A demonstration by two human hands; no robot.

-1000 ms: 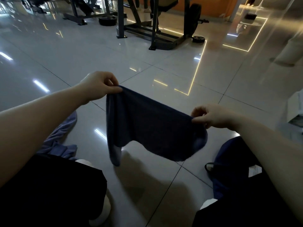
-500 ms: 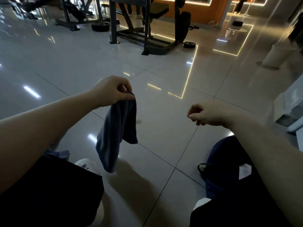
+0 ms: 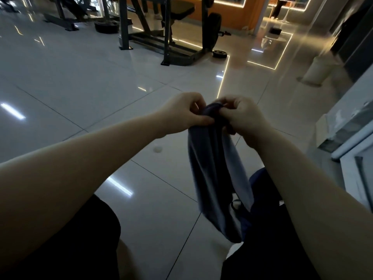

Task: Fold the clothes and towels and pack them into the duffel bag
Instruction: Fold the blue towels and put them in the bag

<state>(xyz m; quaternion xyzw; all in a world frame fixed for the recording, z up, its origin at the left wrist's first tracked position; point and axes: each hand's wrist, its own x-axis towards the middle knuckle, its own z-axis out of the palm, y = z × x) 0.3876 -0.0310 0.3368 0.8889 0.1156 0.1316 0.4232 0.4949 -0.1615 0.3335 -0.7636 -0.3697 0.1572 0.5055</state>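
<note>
A dark blue-grey towel [image 3: 214, 172] hangs doubled over in mid-air above the tiled floor. My left hand [image 3: 181, 114] pinches its top edge from the left, and my right hand [image 3: 244, 116] grips the same top edge from the right, so both hands meet at the upper fold. The towel's lower end dangles in front of a dark navy duffel bag [image 3: 262, 190], which lies on the floor under my right forearm and is mostly hidden by it.
Glossy floor tiles [image 3: 80, 87] spread ahead. A weight bench rack [image 3: 167, 37] with plates stands at the back. A white cabinet [image 3: 355, 122] lines the right edge. My black-clad knees fill both bottom corners.
A second ago both hands held the towel spread wide. The right hand let go, the towel hung from the left, and now the hands have come together at its top.
</note>
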